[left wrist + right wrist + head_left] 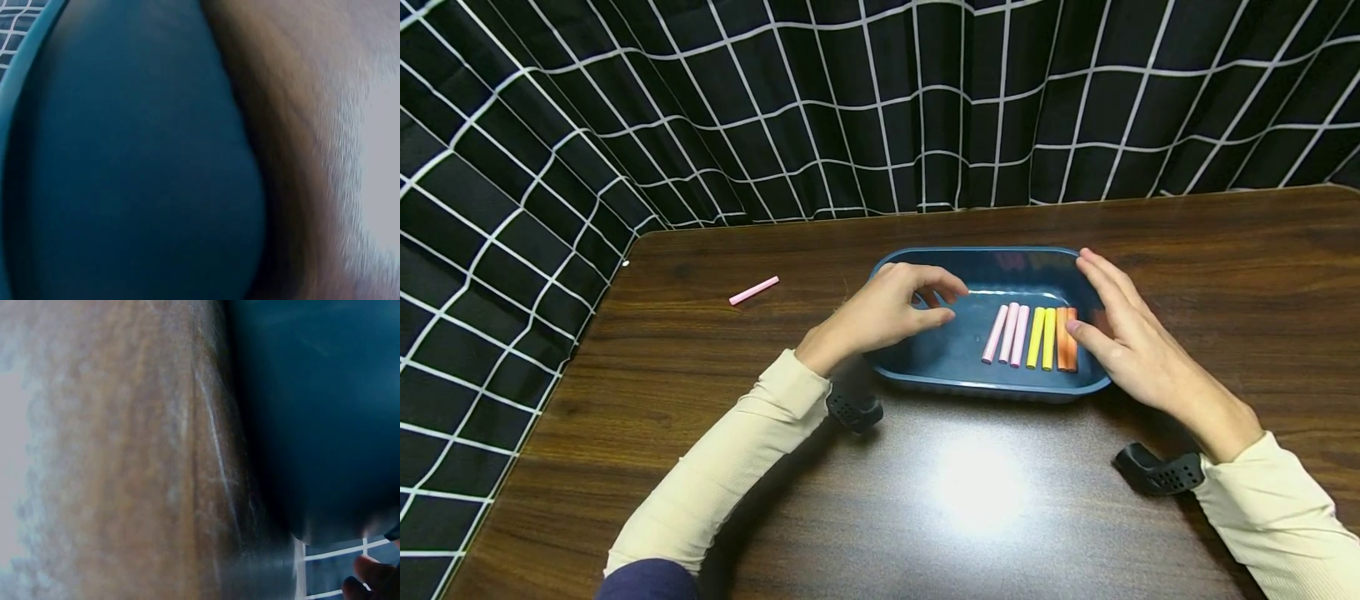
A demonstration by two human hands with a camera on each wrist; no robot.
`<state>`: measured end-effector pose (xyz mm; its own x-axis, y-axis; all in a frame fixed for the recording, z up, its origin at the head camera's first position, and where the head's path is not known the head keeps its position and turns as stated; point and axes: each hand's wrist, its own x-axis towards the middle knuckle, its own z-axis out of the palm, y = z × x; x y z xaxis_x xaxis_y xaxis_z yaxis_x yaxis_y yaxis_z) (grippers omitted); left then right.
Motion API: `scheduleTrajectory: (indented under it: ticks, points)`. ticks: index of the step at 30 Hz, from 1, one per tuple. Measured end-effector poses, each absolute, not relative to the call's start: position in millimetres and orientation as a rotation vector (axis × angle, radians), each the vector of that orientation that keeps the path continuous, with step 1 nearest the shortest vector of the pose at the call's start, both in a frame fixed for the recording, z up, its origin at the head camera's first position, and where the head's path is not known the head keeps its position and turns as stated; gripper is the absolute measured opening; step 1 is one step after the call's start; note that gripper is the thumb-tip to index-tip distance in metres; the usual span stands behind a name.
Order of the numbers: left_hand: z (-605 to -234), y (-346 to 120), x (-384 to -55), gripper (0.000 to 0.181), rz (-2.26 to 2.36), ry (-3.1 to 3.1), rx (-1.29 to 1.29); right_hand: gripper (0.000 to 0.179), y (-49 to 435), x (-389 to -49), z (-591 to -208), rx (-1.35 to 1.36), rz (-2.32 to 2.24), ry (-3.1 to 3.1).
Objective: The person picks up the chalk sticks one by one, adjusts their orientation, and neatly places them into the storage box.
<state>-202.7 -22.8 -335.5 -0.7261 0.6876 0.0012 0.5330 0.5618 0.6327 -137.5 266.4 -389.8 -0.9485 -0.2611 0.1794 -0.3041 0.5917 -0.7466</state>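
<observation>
In the head view a blue tray (925, 358) holds a row of chalk sticks: three pink ones (1007, 333), two yellow ones (1042, 337) and two orange ones (1067, 339). My left hand (891, 308) hovers over the tray's left part, thumb and fingers apart, nothing held. At the tray's right end is my right hand (1127, 333), fingers fairly straight along the rim and thumb by the orange chalk. Whether the thumb touches that chalk I cannot tell. The tray's wall fills much of the left wrist view and the right wrist view, where fingertips (372, 575) show at the corner.
A single pink chalk stick (754, 291) lies on the wooden table (700, 367), left of the tray. Behind the table and on its left hangs a black curtain (850, 108) with white grid lines. Bright light reflects off the tabletop in front of the tray.
</observation>
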Motion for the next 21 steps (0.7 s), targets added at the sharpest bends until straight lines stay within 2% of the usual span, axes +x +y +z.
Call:
scheduleTrajectory:
  ticks: [12,21]
  points:
    - [-331,-66,-212,0.029,1.012,2.655,1.036,0.071,267,-137,-389,0.495,1.318,-2.763]
    - [-331,-100,-215,0.029,1.06,2.735,0.929,0.072,268,-136,-389,0.483,1.312,-2.767]
